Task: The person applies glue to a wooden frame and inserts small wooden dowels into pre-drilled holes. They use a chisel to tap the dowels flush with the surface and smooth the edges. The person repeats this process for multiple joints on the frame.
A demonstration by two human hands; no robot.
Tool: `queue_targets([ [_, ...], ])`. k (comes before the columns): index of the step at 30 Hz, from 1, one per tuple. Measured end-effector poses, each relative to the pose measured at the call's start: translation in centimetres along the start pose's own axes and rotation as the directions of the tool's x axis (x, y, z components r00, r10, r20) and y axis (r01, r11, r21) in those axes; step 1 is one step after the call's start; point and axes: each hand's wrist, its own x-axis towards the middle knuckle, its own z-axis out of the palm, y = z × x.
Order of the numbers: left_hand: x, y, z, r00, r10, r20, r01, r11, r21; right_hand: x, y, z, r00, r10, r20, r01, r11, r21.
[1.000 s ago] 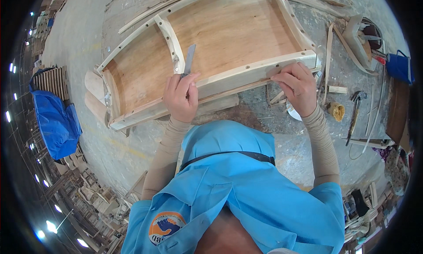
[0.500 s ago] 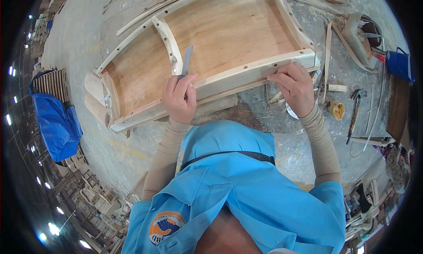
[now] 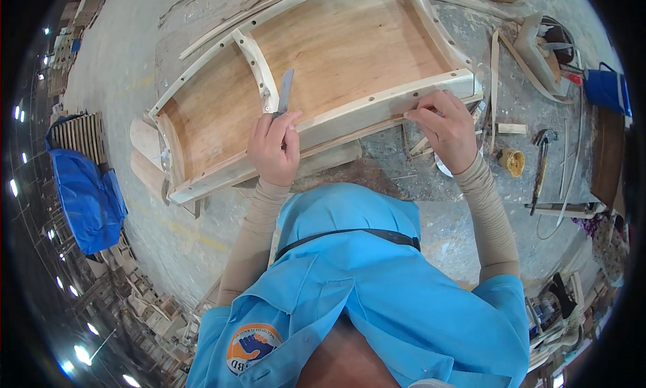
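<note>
A curved wooden frame (image 3: 374,111) with a plywood panel (image 3: 336,58) inside lies across the far side in front of me. Dark round holes dot its rails, and a short crosspiece (image 3: 256,65) divides it. My left hand (image 3: 273,148) is closed around a knife (image 3: 286,90) whose flat grey blade points away over the panel; its handle is mostly hidden. At the near rail's right part, my right hand (image 3: 447,129) has thumb and fingers pinched together close against the wood. Whatever those fingertips hold, if anything, is too small to make out.
To the right lie a hammer (image 3: 542,166), a small yellowish pot (image 3: 513,162), a wood block (image 3: 512,128) and thin strips (image 3: 494,85). A blue bucket (image 3: 605,90) stands farther right. Blue sheeting (image 3: 87,199) covers stacked wood at left.
My right hand has shifted slightly left along the near rail, its fingers still pinched. The left hand and knife have hardly moved. The view has shifted a little.
</note>
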Motion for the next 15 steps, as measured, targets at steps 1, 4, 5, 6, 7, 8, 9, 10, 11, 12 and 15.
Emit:
queue_targets([
  [1,0.0,0.0,0.0,1.0,-0.003,0.0,0.003,1.0,-0.004,0.0,-0.1,0.0,1.0,-0.006,-0.007,0.006,1.0,-0.007],
  [4,-0.1,0.2,-0.2,1.0,-0.014,0.012,0.014,1.0,-0.002,-0.2,-0.2,0.2,1.0,-0.018,-0.023,0.017,0.999,-0.027],
  [5,-0.1,0.2,-0.2,1.0,-0.018,0.018,0.018,1.0,0.001,-0.3,-0.1,0.3,0.999,-0.019,-0.026,0.018,0.999,-0.035],
  [6,0.0,0.2,-0.3,1.0,-0.014,0.021,0.014,1.0,-0.005,-0.5,-0.1,0.4,0.999,-0.02,-0.028,0.019,0.999,-0.043],
  [7,0.0,0.2,-0.3,1.0,-0.011,0.023,0.012,1.0,-0.01,-0.6,-0.2,0.5,0.999,-0.02,-0.033,0.018,0.999,-0.045],
  [8,0.0,0.3,-0.4,1.0,-0.009,0.025,0.009,1.0,-0.015,-0.7,-0.3,0.6,0.999,-0.02,-0.038,0.018,0.999,-0.046],
  [9,0.0,0.3,-0.4,1.0,-0.005,0.029,0.005,1.0,-0.013,-0.8,-0.4,0.7,0.999,-0.02,-0.043,0.018,0.999,-0.048],
  [10,0.0,0.3,-0.5,0.999,-0.001,0.034,0.001,1.0,-0.011,-1.0,-0.5,0.7,0.999,-0.015,-0.048,0.012,0.999,-0.045],
  [11,0.0,0.3,-0.5,0.999,0.004,0.038,-0.003,1.0,-0.008,-1.1,-0.5,0.7,0.998,-0.009,-0.054,0.007,0.999,-0.042],
  [12,0.0,0.2,-0.5,0.999,0.009,0.034,-0.008,1.0,-0.01,-1.2,-0.4,0.7,0.998,-0.005,-0.06,0.002,0.999,-0.039],
  [15,-0.1,0.1,-0.4,1.0,0.013,0.023,-0.013,1.0,-0.016,-1.5,-0.4,0.5,0.998,-0.005,-0.059,0.003,0.999,-0.037],
])
